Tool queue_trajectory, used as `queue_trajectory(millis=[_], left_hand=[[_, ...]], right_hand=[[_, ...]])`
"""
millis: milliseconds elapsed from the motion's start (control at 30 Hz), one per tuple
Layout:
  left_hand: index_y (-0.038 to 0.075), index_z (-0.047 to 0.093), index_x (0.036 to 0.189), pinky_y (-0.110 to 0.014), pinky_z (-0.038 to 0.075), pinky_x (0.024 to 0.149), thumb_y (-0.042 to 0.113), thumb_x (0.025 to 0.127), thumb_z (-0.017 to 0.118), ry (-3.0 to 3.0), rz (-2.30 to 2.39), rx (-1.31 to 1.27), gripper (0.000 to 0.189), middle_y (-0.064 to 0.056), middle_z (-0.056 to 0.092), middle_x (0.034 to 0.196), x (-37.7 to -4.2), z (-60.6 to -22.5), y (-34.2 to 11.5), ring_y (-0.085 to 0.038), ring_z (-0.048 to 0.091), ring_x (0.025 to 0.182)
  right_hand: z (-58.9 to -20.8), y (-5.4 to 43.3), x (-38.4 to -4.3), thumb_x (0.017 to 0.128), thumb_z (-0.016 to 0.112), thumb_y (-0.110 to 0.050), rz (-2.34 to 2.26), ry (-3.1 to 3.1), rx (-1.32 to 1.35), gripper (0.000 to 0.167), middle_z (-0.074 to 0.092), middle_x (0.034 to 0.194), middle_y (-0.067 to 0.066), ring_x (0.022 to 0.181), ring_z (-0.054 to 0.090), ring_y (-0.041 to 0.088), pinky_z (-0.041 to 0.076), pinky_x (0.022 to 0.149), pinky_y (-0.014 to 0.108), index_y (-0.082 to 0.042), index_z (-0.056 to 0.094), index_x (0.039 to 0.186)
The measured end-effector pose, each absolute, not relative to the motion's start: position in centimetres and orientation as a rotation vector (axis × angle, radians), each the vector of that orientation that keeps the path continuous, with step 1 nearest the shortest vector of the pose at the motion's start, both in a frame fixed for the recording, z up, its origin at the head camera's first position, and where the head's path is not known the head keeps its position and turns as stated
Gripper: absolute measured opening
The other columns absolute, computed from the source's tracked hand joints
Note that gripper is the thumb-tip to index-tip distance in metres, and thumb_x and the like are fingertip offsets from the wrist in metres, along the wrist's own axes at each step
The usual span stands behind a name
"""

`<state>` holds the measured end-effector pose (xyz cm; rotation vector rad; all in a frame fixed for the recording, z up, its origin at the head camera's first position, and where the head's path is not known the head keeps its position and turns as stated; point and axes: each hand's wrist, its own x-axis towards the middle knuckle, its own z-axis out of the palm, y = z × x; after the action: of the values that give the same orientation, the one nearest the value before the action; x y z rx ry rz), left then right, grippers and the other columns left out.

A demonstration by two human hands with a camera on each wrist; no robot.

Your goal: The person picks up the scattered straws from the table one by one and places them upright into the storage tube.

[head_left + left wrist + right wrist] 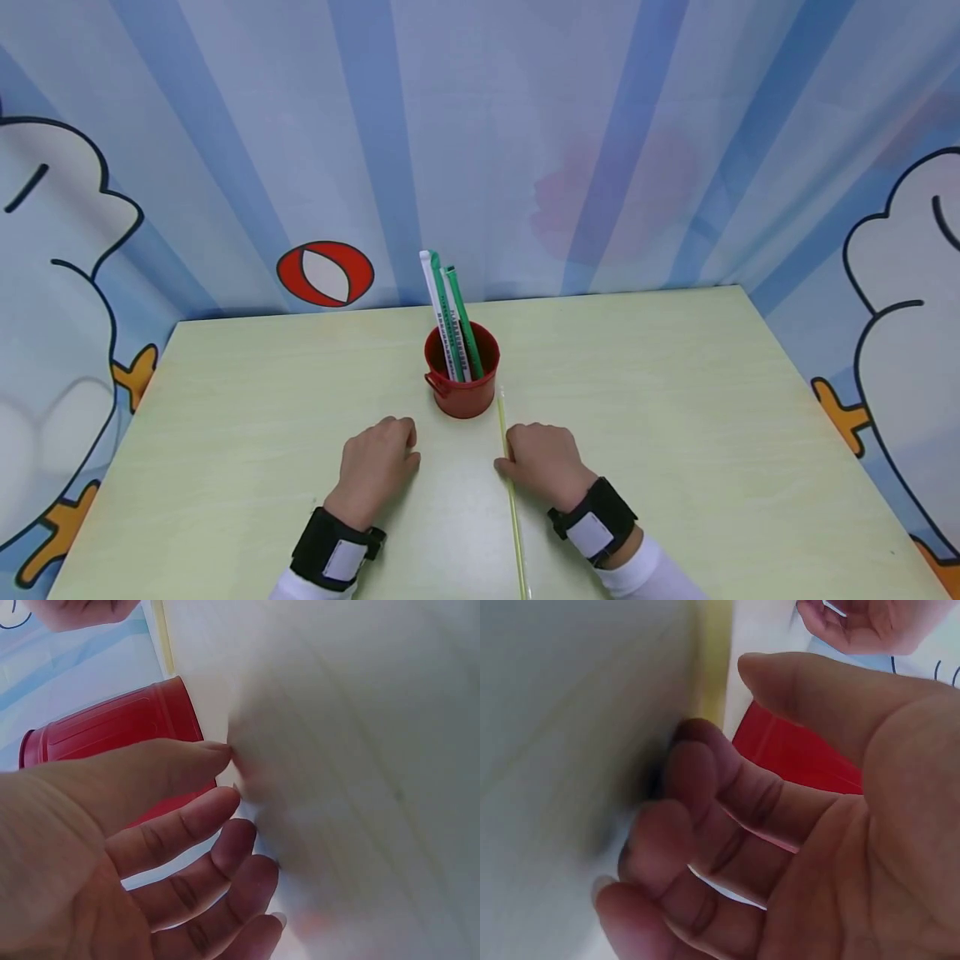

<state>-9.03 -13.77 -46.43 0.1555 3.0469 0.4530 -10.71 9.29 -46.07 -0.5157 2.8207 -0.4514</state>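
Note:
A small red bucket stands upright near the middle of the table, with several white and green pens leaning in it. My left hand rests on the table in front of it and to the left, fingers loosely bent, holding nothing. To the right, my right hand rests with loosely bent fingers, its thumb side over a thin yellow strip. Nothing shows between the right thumb and fingers in the right wrist view. Both wrist views show the bucket beyond the fingers, partly hidden by them.
The pale wooden-look table ends at a back edge just behind the bucket. A blue striped cloth with cartoon figures hangs behind and at both sides. Along the table, the yellow strip runs from near the bucket toward the front.

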Motion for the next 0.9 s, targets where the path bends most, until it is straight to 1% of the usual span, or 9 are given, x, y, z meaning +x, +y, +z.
queue_trajectory(millis=[200, 433, 667, 900], left_hand=[[0.011, 0.062, 0.08, -0.028, 0.038, 0.053, 0.011, 0.083, 0.081, 3.038, 0.457, 0.151, 0.02, 0.0, 0.052, 0.068, -9.0, -46.4, -13.8, -0.014, 0.047, 0.061], [0.011, 0.062, 0.08, -0.028, 0.038, 0.052, 0.01, 0.083, 0.081, 3.043, 0.464, 0.156, 0.019, 0.0, 0.052, 0.068, -9.0, -46.3, -13.8, -0.014, 0.047, 0.061], [0.01, 0.061, 0.08, -0.028, 0.037, 0.053, 0.011, 0.084, 0.08, 3.032, 0.478, 0.148, 0.019, 0.0, 0.051, 0.068, -9.0, -46.1, -13.8, -0.015, 0.046, 0.061], [0.01, 0.061, 0.079, -0.028, 0.035, 0.052, 0.012, 0.084, 0.08, 3.031, 0.479, 0.143, 0.02, -0.001, 0.05, 0.067, -8.9, -46.1, -13.8, -0.015, 0.045, 0.061]], right_hand=[[-46.2, 9.1, -10.6, 0.09, 0.074, -0.023, -0.421, 2.819, -0.524, 0.038, 0.04, 0.054, -0.005, 0.051, 0.042, 0.012, 0.029, 0.048, 0.029, -0.013, 0.051, 0.061], [-46.3, 9.3, -10.8, 0.09, 0.068, -0.013, -0.482, 2.802, -0.527, 0.033, 0.032, 0.055, -0.005, 0.052, 0.036, 0.012, 0.027, 0.048, 0.028, -0.013, 0.051, 0.062], [-46.3, 10.2, -11.5, 0.088, 0.066, -0.014, -0.593, 2.788, -0.458, 0.038, 0.03, 0.054, -0.008, 0.052, 0.032, 0.01, 0.023, 0.048, 0.028, -0.016, 0.045, 0.056], [-45.7, 11.4, -12.4, 0.089, 0.062, -0.013, -0.709, 2.81, -0.367, 0.037, 0.032, 0.054, -0.007, 0.051, 0.034, 0.01, 0.023, 0.049, 0.027, -0.017, 0.044, 0.057]])
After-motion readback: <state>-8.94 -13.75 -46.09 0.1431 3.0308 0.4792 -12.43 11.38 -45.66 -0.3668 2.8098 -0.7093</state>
